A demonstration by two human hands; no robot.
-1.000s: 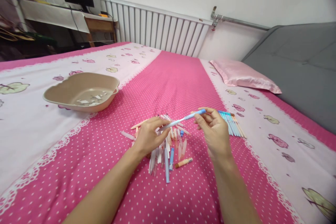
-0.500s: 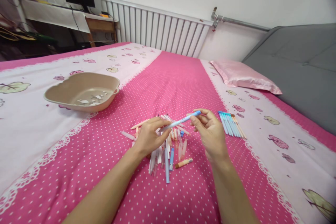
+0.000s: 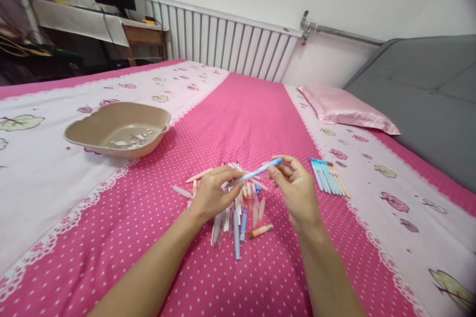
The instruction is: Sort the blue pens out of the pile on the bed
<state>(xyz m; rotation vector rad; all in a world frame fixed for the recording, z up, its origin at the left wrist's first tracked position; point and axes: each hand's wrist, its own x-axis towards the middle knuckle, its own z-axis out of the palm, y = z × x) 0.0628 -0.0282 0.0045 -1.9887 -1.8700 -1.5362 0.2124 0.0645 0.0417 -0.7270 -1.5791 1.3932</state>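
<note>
A light-blue pen point(image 3: 256, 172) with a darker blue end is held level between my two hands, above a loose heap of pen parts point(image 3: 226, 223). My left hand point(image 3: 215, 190) pinches its pale end between thumb and fingers. At the blue end, the thumb and fingers of my right hand point(image 3: 293, 185) are closed on it. Pink, clear, white and blue barrels lie jumbled under the hands. On the near side of the heap are a blue barrel point(image 3: 237, 237), a short blue piece point(image 3: 243, 225) and an orange piece with a brown end point(image 3: 260, 231).
Several blue and orange pens point(image 3: 327, 177) lie in a neat row to the right. A beige basin point(image 3: 115, 124) with white scraps inside sits on the left. A pink pillow point(image 3: 345, 109) lies by the grey headboard point(image 3: 420, 89). A radiator point(image 3: 223, 39) lines the wall.
The pen's blue end has shifted slightly left and down, along with my right hand. My left hand stays almost where it was, and the heap looks the same.
</note>
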